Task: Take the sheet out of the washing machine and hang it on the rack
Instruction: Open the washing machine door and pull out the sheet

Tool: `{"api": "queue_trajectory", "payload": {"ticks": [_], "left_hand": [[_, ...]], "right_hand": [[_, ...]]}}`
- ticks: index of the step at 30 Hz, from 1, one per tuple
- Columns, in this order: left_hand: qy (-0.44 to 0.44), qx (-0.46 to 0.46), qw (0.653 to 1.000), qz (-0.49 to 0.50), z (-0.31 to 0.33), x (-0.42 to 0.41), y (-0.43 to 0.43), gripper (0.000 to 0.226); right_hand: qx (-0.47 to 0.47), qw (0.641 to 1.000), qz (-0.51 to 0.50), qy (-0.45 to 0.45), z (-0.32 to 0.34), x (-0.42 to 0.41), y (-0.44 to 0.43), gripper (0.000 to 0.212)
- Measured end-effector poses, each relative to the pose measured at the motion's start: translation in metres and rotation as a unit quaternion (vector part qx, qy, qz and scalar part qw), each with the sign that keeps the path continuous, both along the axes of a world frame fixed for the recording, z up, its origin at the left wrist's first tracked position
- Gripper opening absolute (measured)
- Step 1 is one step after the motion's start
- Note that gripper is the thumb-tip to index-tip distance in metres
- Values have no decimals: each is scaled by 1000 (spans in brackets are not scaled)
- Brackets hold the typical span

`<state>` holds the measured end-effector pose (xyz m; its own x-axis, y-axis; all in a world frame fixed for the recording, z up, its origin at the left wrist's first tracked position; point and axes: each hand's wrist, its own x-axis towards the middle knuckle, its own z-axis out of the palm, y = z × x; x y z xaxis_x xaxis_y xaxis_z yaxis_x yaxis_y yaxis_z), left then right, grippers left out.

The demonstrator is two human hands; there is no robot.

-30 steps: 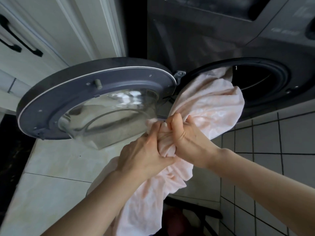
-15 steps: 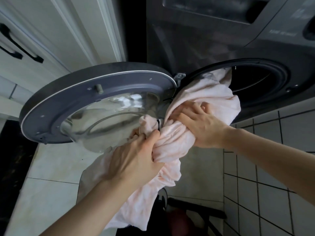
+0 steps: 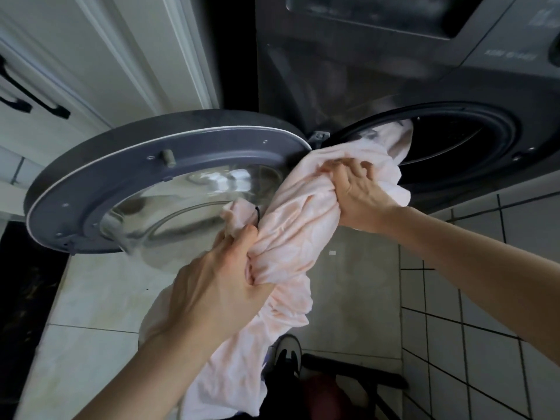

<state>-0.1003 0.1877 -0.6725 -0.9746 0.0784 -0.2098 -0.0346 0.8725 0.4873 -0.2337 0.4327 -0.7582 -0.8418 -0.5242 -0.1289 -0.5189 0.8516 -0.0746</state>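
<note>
Your left hand (image 3: 218, 286) is clenched round a bunched, twisted stretch of the pale pink sheet (image 3: 291, 237), just below the middle of the view toward 7 o'clock. Your right hand (image 3: 360, 192) grasps the same sheet further up, at 2 o'clock from the left hand, with its fingers dug into the folds right in front of the drum opening (image 3: 454, 153).

The sheet is partly out. One end trails over the rim into the drum opening at 1 o'clock. The middle runs as a thick rope between your two hands. The rest hangs from under your left hand toward 6 o'clock, down near the floor (image 3: 91, 298). A small black mark sits on the fabric just above your left hand; you cannot tell what it is.

The dark grey washing machine (image 3: 378, 86) fills 12 to 2 o'clock. Its round door (image 3: 136, 183) stands swung open toward 9 o'clock, glass bowl facing you, and the sheet brushes its right edge. A white cabinet (image 3: 91, 56) with black handles (image 3: 30, 95) stands at 10 o'clock. A black-and-white shoe (image 3: 286, 353) shows at 6 o'clock, beside the hanging fabric.
</note>
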Motion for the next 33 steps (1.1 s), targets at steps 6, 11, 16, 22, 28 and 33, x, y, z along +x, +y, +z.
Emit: {"api": "queue_trajectory", "payload": {"ticks": [6, 11, 16, 22, 28, 33], "left_hand": [[9, -12, 999, -29, -11, 5, -9, 49], [58, -41, 996, -45, -8, 7, -10, 51], [83, -33, 996, -22, -4, 3, -1, 43], [77, -44, 996, -28, -4, 3, 5, 49], [53, -46, 997, -18, -8, 6, 5, 47], [33, -54, 998, -7, -6, 10, 5, 49]], "right_hand": [[35, 992, 51, 114, 9, 7, -6, 95], [5, 986, 141, -92, -12, 1, -10, 108], [48, 982, 42, -176, -32, -5, -10, 101], [70, 987, 39, -138, -41, -10, -13, 39], [109, 983, 20, -143, -45, -8, 7, 18], [146, 983, 35, -104, 1, 3, 28, 28]]}}
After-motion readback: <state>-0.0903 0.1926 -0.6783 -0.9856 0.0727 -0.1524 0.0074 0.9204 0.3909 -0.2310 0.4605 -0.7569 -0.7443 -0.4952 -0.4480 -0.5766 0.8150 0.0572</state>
